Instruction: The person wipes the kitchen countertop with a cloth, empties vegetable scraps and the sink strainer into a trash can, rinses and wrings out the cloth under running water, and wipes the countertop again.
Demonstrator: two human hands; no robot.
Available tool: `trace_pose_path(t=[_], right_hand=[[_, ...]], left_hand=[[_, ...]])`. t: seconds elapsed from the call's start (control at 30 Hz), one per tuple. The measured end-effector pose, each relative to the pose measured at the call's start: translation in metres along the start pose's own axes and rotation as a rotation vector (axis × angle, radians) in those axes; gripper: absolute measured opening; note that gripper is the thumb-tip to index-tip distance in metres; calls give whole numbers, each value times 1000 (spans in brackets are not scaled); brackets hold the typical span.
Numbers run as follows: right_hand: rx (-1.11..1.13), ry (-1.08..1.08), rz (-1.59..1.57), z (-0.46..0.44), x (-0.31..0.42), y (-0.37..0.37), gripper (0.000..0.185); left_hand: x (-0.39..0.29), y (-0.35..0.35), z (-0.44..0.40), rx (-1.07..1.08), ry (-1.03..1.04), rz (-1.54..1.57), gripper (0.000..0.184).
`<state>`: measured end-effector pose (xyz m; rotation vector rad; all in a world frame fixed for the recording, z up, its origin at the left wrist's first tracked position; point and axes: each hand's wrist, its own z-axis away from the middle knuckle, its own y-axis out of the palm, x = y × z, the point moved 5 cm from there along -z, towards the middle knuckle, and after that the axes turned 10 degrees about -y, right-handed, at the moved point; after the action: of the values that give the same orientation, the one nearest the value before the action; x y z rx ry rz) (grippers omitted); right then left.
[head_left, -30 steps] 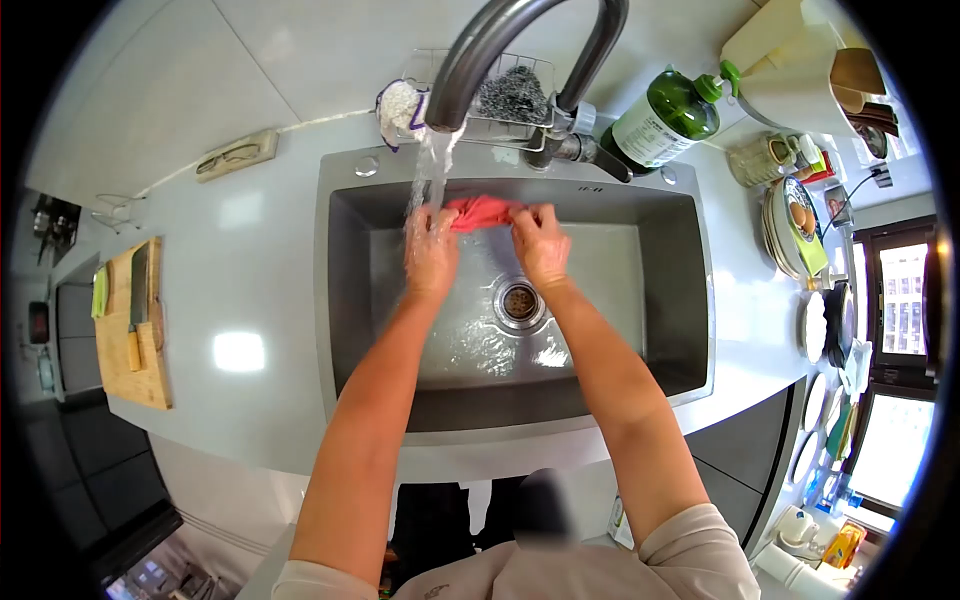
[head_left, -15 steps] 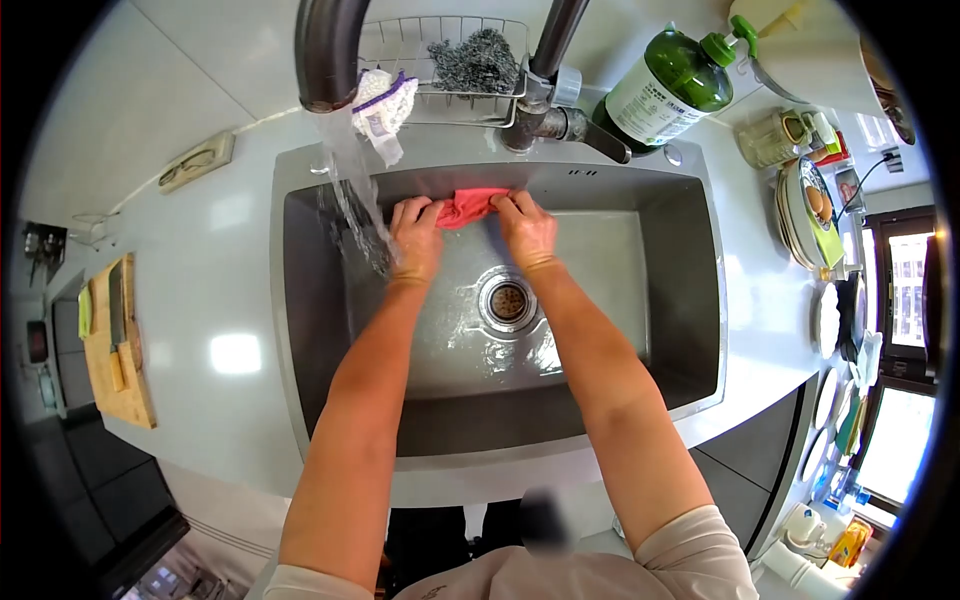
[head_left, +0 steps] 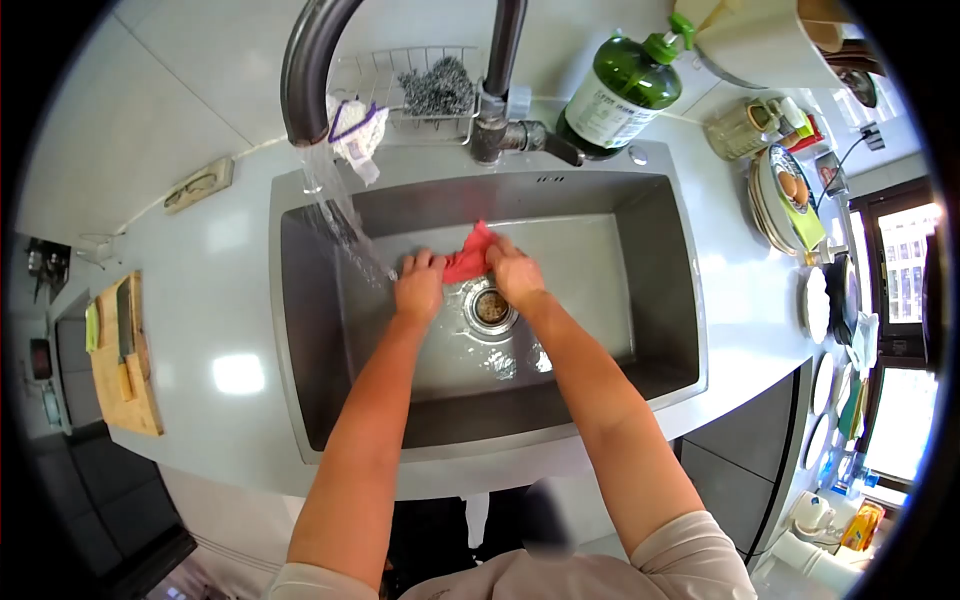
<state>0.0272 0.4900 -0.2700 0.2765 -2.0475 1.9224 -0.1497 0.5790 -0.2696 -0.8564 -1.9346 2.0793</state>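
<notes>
A wet-looking red cloth [head_left: 466, 262] is bunched between my two hands, low in the grey sink [head_left: 580, 300]. My left hand [head_left: 419, 285] has its fingers closed on the cloth's left end. On the other end, my right hand [head_left: 514, 272] grips with bent fingers, and a corner of the cloth sticks up beside it. Just below the cloth lies the round drain [head_left: 490, 307]. Water runs from the dark faucet [head_left: 305, 110] into the sink, left of my left hand. Fingertips are partly hidden by the cloth.
Behind the sink, a wire rack [head_left: 400, 118] holds a steel scourer [head_left: 437, 88] and a white cloth [head_left: 357, 138]. A green pump bottle [head_left: 620, 95] stands right of the faucet lever. On the left counter lies a cutting board [head_left: 142, 385] with a knife [head_left: 125, 322]. Stacked dishes [head_left: 768, 205] sit at right.
Both hands have drawn the red cloth from the sink's back wall toward me, nearer the drain. The cloth's shape has shifted, with one corner now upright. The camera view has moved slightly.
</notes>
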Motion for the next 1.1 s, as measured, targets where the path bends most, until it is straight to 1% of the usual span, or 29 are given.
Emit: trace_pose_path(t=[0.03,0.07,0.17,0.27,0.37,0.4,0.5,0.53,0.63,0.73,0.8,0.83,0.87,0.9,0.93,0.97,1.0,1.03,1.1], right_hand=[[64,-48,-19,5,-3,1,23],[78,-39,-24,8,-9,0,22],[-147,12,-80,20,-16,-41,23],[-503,-39,-153,24,-16,-92,24],[-671,-1,-125,14,-29,-112,24],[-716,-29,-117,9,-34,-113,23],[-737,-43,-59,-7,-44,-100,20],[-697,-25,-51,-12,-47,-90,19],[-563,40,-35,-18,-58,-58,16],[-442,103,-35,-25,-58,-32,14],[-378,141,-5,-26,-48,-20,14],[-321,142,-9,-29,-45,-15,15],[-262,142,-9,-31,-41,-10,16],[-201,140,-9,-31,-39,-5,17],[-13,187,-29,-34,-41,7,17],[-7,150,-27,-33,-38,8,17],[0,109,-31,-27,-27,3,17],[8,65,-38,-20,-13,0,18],[56,53,-89,-12,8,0,17]], left_hand=[[-3,4,3,73,-42,23,30],[-7,9,4,150,-85,46,29],[-39,-25,3,29,-153,307,30],[-77,-59,-10,-260,-39,547,30],[-95,-69,-35,-498,79,595,36],[-98,-73,-39,-588,114,532,40],[-94,-67,-45,-555,184,439,44],[-90,-63,-48,-529,191,425,46],[-78,-48,-53,-437,211,336,38],[-60,-25,-60,-392,216,264,46],[-39,-9,-57,-314,133,184,42],[-29,-3,-52,-272,92,150,41],[-17,5,-44,-216,6,116,36],[-9,13,-39,-216,29,108,36],[-1,19,-34,-221,50,97,35],[8,20,-32,-233,71,82,35],[11,12,-24,-193,62,52,35],[17,9,-14,-130,20,36,36],[26,3,-1,-17,-52,4,39]])
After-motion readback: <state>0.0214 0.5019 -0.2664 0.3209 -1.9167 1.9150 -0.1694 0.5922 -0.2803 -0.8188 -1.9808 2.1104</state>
